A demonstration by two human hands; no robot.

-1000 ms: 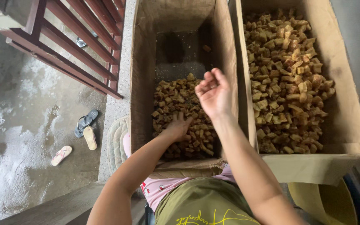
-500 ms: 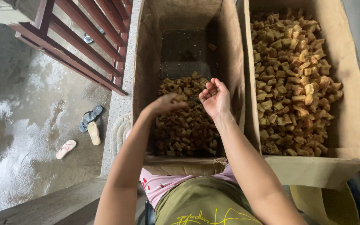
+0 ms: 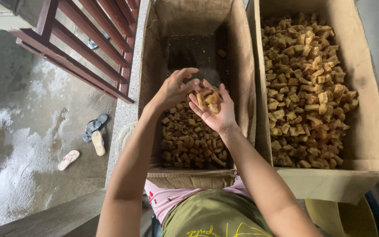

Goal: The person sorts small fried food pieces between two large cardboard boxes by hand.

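**Inspector:** Your right hand point(image 3: 213, 109) sits at the centre of the frame, palm up and cupped, its grip curled loosely around a few tan fried chunks point(image 3: 208, 98). Those pieces rest in the palm, above the left cardboard box point(image 3: 154, 66).

**Second inspector:** And your left hand point(image 3: 174, 90)?

**Inspector:** Just left of the right one, palm down, fingers spread and bent, the tips touching or just beside the right fingertips. Whether that grip pinches a piece, I cannot tell.

**Second inspector:** Contents of the box below?

**Inspector:** A pile of darker brown chunks point(image 3: 189, 140) fills its near end; the far end shows bare dark bottom with one stray piece. The right cardboard box point(image 3: 369, 131), touching it on the right of the frame, holds a fuller heap of lighter chunks point(image 3: 305, 87).

**Second inspector:** Surroundings?

**Inspector:** Red-brown railing point(image 3: 88, 48) at upper left; three sandals point(image 3: 91, 136) on the wet concrete floor point(image 3: 18, 131) at lower left.
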